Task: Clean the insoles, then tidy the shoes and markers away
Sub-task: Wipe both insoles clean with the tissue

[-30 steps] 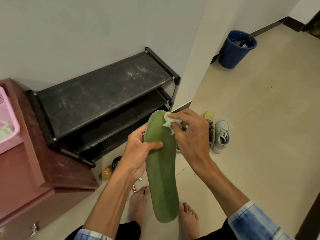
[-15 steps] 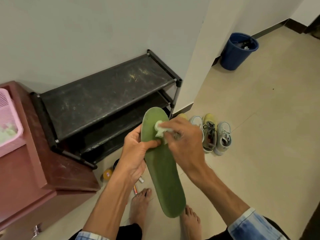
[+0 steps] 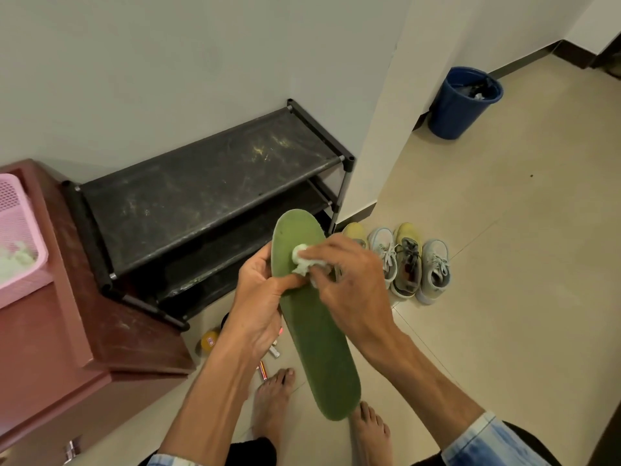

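Holding a long green foam insole (image 3: pixel 319 348) up at frame centre, toe end up and heel end low, over the bare feet (image 3: pixel 272 398).

- Left hand (image 3: pixel 255 307): grips the insole at its left edge, thumb laid across the face, fingers wrapped behind.
- Right hand (image 3: pixel 356 287): fingers curled, pinching a crumpled white wipe (image 3: pixel 300 260) and pressing it on the insole's upper part, just beside the left thumb.
- Black three-tier metal shoe rack (image 3: pixel 201 186): behind the insole against the wall, centre-left. Top shelf is dusty and scuffed. The insole's toe end covers part of the lower tiers.
- Four lace-up sneakers, pale grey and yellow (image 3: pixel 408 264): in a row on the beige tile floor right of the rack. The right hand hides most of the leftmost one.
- Markers (image 3: pixel 262 369): on the floor below the left hand, mostly hidden by hand and forearm.
- Small yellow round item (image 3: pixel 209 341): on the floor by the rack's near corner, cannot tell what it is.
- Maroon cabinet (image 3: pixel 111 331): lower left, carrying a pink perforated plastic basket (image 3: pixel 20 230) at the left edge.
- Blue plastic bin (image 3: pixel 460 109): upper right, against the wall, well apart from the shoes.
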